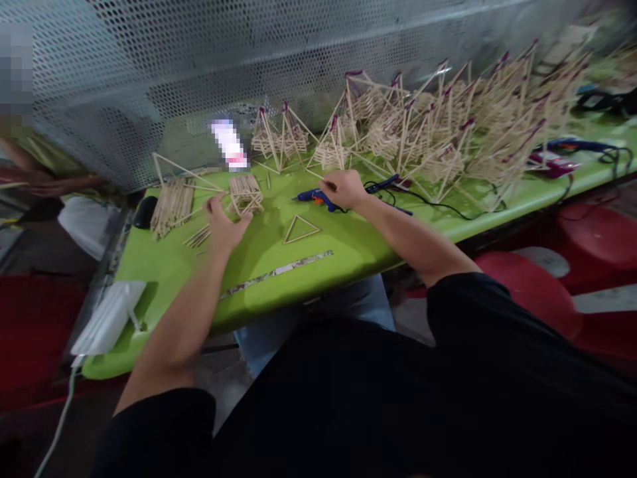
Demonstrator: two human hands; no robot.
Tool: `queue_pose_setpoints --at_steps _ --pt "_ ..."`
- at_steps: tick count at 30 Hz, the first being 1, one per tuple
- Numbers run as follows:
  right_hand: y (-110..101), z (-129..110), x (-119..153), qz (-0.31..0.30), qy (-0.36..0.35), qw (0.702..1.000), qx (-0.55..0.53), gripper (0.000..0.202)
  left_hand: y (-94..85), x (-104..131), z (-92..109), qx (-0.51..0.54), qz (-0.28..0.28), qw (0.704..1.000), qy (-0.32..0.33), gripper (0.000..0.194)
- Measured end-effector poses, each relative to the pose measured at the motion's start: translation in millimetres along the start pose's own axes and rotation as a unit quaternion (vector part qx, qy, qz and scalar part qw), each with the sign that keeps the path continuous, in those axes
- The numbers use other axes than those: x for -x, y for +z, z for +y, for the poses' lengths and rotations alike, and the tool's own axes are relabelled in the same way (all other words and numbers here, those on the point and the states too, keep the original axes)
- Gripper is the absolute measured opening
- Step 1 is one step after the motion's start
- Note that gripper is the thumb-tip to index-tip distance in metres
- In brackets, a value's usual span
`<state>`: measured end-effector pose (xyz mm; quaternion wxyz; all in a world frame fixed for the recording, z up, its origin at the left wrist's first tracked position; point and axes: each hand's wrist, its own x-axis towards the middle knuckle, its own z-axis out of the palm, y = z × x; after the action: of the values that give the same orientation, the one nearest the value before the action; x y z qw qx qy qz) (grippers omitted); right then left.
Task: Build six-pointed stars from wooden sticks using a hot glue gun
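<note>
My left hand (225, 222) has its thumb and fingers spread at the near left side of a small stacked bundle of wooden sticks (246, 192); whether the thumb touches it I cannot tell. My right hand (346, 189) is closed at the back of a blue hot glue gun (313, 196), whose nozzle points left. Between the hands, nearer me, a flat triangle of sticks (302, 234) lies on the green table (279, 292). Loose sticks (199, 236) lie left of my left hand, beside a larger pile of sticks (172, 206).
Many finished stick frames with purple tips (398, 126) crowd the back right. A lit phone (229, 145) leans at the perforated metal wall (164, 73). Cables (442, 209) run right. A white power strip (109, 318) sits front left. Another person's arm (44, 182) is at far left. Red stools (527, 292) stand right.
</note>
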<state>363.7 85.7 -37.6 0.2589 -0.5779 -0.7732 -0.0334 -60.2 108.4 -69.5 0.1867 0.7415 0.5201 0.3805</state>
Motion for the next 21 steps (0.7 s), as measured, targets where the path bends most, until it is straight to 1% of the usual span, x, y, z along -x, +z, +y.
queue_pose_setpoints --at_steps 3,7,9,12,14,21 --pt "-2.1 2.7 1.0 0.006 0.004 1.0 -0.004 0.04 2.4 0.9 8.0 -0.004 0.046 0.997 -0.058 0.096" --pt "-2.1 7.1 1.4 0.019 0.009 1.0 -0.014 0.039 5.3 4.5 15.8 -0.006 0.052 0.997 -0.057 0.099" --pt "-0.9 9.5 0.9 0.029 0.012 0.999 -0.019 0.038 5.6 5.0 16.7 -0.011 0.062 0.997 -0.053 0.096" --pt "1.1 12.4 0.4 0.038 0.011 0.999 -0.025 0.038 5.2 4.0 16.7 -0.018 0.065 0.996 -0.057 0.089" --pt "1.7 13.3 0.8 0.041 0.009 0.999 -0.027 0.039 4.8 3.1 16.7 -0.021 0.063 0.996 -0.063 0.088" --pt "-0.5 12.7 3.2 0.035 0.005 0.999 -0.031 0.042 4.6 2.5 12.9 -0.031 0.049 0.995 -0.081 0.096"
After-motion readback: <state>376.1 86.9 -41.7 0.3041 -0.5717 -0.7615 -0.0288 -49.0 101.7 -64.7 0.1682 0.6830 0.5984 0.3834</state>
